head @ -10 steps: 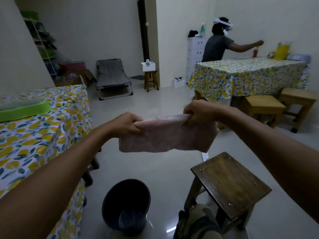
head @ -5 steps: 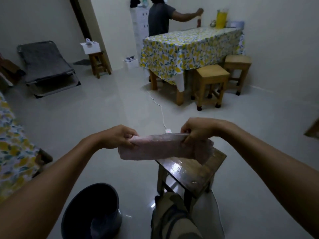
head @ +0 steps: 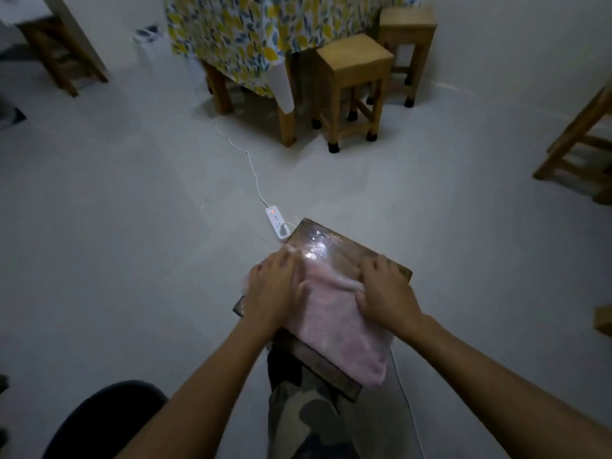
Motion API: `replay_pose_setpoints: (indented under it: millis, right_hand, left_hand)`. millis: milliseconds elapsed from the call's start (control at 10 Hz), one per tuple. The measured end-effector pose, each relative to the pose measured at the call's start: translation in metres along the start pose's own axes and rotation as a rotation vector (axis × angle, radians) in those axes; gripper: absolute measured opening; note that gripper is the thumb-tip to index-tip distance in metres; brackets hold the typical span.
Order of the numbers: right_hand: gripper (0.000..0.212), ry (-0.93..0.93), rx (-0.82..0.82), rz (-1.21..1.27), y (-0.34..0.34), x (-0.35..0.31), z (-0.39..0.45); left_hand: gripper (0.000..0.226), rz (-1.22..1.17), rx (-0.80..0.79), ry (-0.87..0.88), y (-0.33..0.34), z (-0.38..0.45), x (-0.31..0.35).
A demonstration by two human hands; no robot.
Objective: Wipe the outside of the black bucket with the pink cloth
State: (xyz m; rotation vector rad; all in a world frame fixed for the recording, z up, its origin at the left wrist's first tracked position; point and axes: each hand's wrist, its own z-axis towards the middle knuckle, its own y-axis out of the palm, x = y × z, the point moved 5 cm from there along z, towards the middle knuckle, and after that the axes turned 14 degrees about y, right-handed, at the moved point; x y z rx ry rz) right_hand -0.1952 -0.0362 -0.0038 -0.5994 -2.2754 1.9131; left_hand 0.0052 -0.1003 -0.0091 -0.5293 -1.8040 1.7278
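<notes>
The pink cloth (head: 337, 323) lies spread on the top of a dark wooden stool (head: 334, 251) right in front of me. My left hand (head: 276, 293) rests palm down on the cloth's left end. My right hand (head: 385, 293) presses on its right end, fingers curled over the far edge. The near end of the cloth hangs over the stool's front edge. The black bucket (head: 102, 422) stands on the floor at the lower left, partly cut off by the frame and by my left forearm.
A white power strip (head: 276, 221) with its cable lies on the floor just beyond the stool. Farther off stand a table with a lemon-print cloth (head: 251, 31) and two light wooden stools (head: 354, 81). Another wooden chair (head: 583, 144) is at the right edge.
Both hands have brought the pink cloth down from mid-air onto the dark stool and laid it flat. The view has tilted downward and the bucket has slid toward the lower left corner.
</notes>
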Motion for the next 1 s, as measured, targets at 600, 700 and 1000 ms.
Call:
replay_pose_setpoints:
  millis: [600,700,1000]
  right_hand:
    - [0.063,-0.094,0.125,0.039,0.088,-0.021,-0.016]
    - [0.063,-0.102,0.144,0.04,0.091,-0.022,-0.015]
    - [0.067,-0.064,0.039,-0.115,0.086,-0.022,-0.008]
  left_hand:
    - [0.06,0.017,-0.071,0.009,0.067,-0.009,0.025]
    - [0.06,0.007,-0.072,0.017,0.067,-0.009,0.026]
    - [0.066,-0.044,-0.148,-0.027,0.05,-0.016,0.02]
